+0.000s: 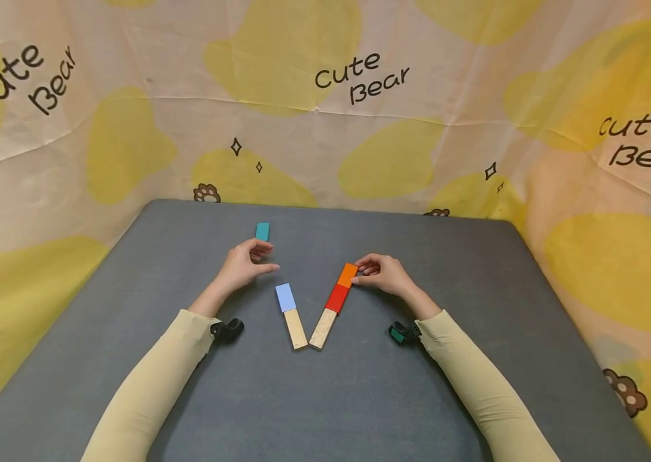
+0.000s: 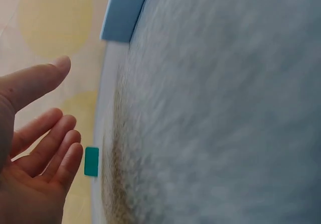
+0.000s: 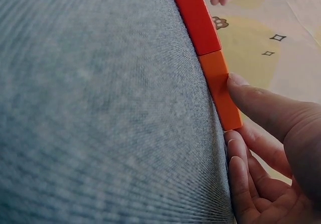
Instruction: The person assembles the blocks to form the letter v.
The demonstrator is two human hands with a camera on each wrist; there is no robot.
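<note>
My right hand (image 1: 385,274) is at the orange block (image 1: 347,275), thumb on its long side and fingertips at its far end. That block lies end to end with a red block (image 1: 337,299) and a plain wooden block (image 1: 322,330), in a slanted row. My left hand (image 1: 244,264) holds nothing; its thumb and fingers are apart in the left wrist view. Just beyond its fingers lies a teal block (image 1: 263,231). Nearer me, a light blue block (image 1: 286,298) adjoins a second wooden block (image 1: 295,330). Both rows draw close at their near ends, forming a V.
The blocks lie on a grey table (image 1: 325,410) with rounded far corners. A patterned cloth (image 1: 290,77) hangs behind the table and along its sides. Dark wrist devices sit at both cuffs, the left one (image 1: 228,330) and the right one (image 1: 403,333).
</note>
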